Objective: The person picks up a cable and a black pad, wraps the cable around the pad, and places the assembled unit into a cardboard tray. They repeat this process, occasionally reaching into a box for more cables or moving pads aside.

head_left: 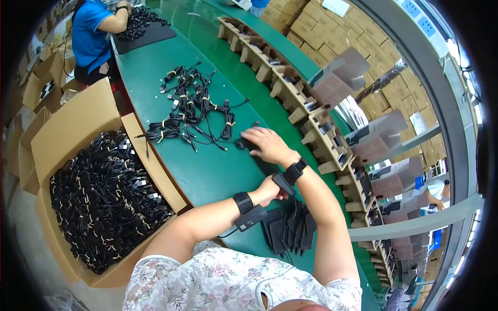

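Observation:
My right hand (271,147) reaches over the green table, fingers curled down around a small black piece (241,144) whose kind I cannot make out. Closer to my body, my left hand (266,191) is closed. A black box strapped by my right wrist (284,185) partly covers its fingers, so what they hold is hidden. Another black box (251,218) hangs at my left wrist. Several flat black devices with cables (290,228) lie in a row between my forearms. Beyond my right hand, tied black cables (189,103) are heaped on the table.
An open carton (78,116) packed with bundled black cables (104,202) stands left of the table (181,171). To the right runs a line of cardboard trays (290,85) on a green belt. Across the table a person in blue (93,31) works at a black pile (140,23).

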`<state>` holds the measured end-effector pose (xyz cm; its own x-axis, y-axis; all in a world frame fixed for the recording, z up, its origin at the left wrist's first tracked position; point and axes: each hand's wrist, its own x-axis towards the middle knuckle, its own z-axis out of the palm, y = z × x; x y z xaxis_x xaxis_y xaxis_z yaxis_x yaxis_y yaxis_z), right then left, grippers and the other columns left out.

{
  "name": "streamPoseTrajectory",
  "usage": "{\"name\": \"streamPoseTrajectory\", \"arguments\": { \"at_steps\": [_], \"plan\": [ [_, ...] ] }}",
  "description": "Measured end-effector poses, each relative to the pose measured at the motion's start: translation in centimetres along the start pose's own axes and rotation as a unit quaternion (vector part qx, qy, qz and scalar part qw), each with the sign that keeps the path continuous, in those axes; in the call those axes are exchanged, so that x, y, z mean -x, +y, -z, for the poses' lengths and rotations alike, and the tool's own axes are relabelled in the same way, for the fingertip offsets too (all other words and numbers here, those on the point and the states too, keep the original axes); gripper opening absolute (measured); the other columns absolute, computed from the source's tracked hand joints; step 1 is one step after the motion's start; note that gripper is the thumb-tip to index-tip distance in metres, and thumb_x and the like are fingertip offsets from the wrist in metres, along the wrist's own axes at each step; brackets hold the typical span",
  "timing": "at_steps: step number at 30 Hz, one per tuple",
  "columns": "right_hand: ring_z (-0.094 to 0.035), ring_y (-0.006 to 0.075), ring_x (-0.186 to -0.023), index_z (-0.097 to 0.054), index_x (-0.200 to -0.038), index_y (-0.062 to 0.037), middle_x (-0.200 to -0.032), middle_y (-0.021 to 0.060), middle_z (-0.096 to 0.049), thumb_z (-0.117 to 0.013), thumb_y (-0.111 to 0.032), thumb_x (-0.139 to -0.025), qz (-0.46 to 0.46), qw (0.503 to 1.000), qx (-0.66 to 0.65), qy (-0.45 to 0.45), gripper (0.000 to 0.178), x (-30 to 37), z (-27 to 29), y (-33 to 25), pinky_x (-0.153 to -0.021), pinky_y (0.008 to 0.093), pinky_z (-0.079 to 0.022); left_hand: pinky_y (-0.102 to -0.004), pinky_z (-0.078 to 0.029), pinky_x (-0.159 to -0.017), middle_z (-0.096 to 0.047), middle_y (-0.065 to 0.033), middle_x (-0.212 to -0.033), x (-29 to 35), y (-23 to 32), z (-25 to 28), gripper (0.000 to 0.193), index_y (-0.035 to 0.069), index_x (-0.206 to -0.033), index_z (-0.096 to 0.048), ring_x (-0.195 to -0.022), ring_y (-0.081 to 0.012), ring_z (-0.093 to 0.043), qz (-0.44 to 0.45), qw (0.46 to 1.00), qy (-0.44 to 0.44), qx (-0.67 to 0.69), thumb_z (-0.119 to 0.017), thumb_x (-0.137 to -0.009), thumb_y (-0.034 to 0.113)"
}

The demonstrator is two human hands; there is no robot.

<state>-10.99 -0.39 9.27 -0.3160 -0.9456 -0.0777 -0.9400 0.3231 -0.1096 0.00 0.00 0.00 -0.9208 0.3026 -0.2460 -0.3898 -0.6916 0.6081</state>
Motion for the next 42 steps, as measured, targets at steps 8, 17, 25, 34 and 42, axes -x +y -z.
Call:
{"name": "streamPoseTrajectory", "arguments": {
  "at_steps": [8, 17, 25, 34, 42],
  "plan": [
    [-0.056, 0.0249, -0.103, -0.058, -0.114, -0.0081, -0.106, 0.0069, -0.062, -0.070, -0.016, -0.078, -0.153, 0.936, -0.308, 0.069, 0.039, 5.7, -2.4, 0.8, -0.089, 0.0386, -0.045, -0.0255, -0.042, -0.045, -0.060, -0.0087, -0.081, 1.6, 0.9, -1.9, 0.014, 0.002, -0.099, -0.050, -0.054, -0.0154, -0.057, -0.006, 0.981, 0.078, -0.180, -0.042, -0.088, 0.002],
    [-0.058, 0.0236, -0.094, -0.059, -0.110, -0.0017, -0.096, 0.0087, -0.062, -0.066, -0.011, -0.082, -0.256, 0.897, -0.198, 0.300, 0.031, 15.7, -2.0, -0.2, -0.083, 0.0322, -0.046, -0.0373, -0.049, -0.076, -0.059, -0.0121, -0.097, 3.0, 3.4, -2.9, 0.031, 0.001, -0.112, -0.048, -0.090, -0.0296, -0.058, -0.462, 0.714, 0.137, -0.507, -0.053, -0.082, 0.002],
    [-0.058, 0.0219, -0.091, -0.062, -0.108, 0.0000, -0.100, 0.0092, -0.060, -0.063, -0.012, -0.085, -0.219, 0.837, -0.311, 0.393, 0.026, 18.7, 1.0, -6.5, -0.080, 0.0298, -0.046, -0.0405, -0.040, -0.098, -0.060, -0.0154, -0.107, 1.7, 3.0, -0.5, 0.034, 0.003, -0.123, -0.047, -0.115, -0.0328, -0.050, -0.454, 0.667, 0.074, -0.586, -0.052, -0.090, 0.013],
    [-0.053, 0.0272, -0.105, -0.053, -0.124, -0.0042, -0.111, 0.0114, -0.057, -0.058, -0.025, -0.088, -0.262, 0.863, -0.117, 0.415, 0.041, 18.0, -1.5, -7.4, -0.093, 0.0378, -0.041, -0.0193, -0.031, -0.044, -0.054, -0.0013, -0.073, 4.4, 2.1, -2.8, 0.030, 0.006, -0.101, -0.055, -0.051, -0.0070, -0.044, 0.014, 0.982, -0.125, -0.142, -0.039, -0.100, 0.032],
    [-0.052, 0.0261, -0.108, -0.046, -0.130, -0.0047, -0.112, 0.0124, -0.057, -0.054, -0.034, -0.089, -0.158, 0.963, -0.018, 0.216, 0.052, 21.0, -3.0, -9.0, -0.097, 0.0416, -0.037, -0.0195, -0.032, -0.039, -0.053, -0.0002, -0.067, 3.5, 1.9, -1.4, 0.023, 0.006, -0.098, -0.051, -0.047, -0.0071, -0.045, 0.130, 0.944, -0.186, -0.241, -0.046, -0.098, 0.029]
  ]
}}
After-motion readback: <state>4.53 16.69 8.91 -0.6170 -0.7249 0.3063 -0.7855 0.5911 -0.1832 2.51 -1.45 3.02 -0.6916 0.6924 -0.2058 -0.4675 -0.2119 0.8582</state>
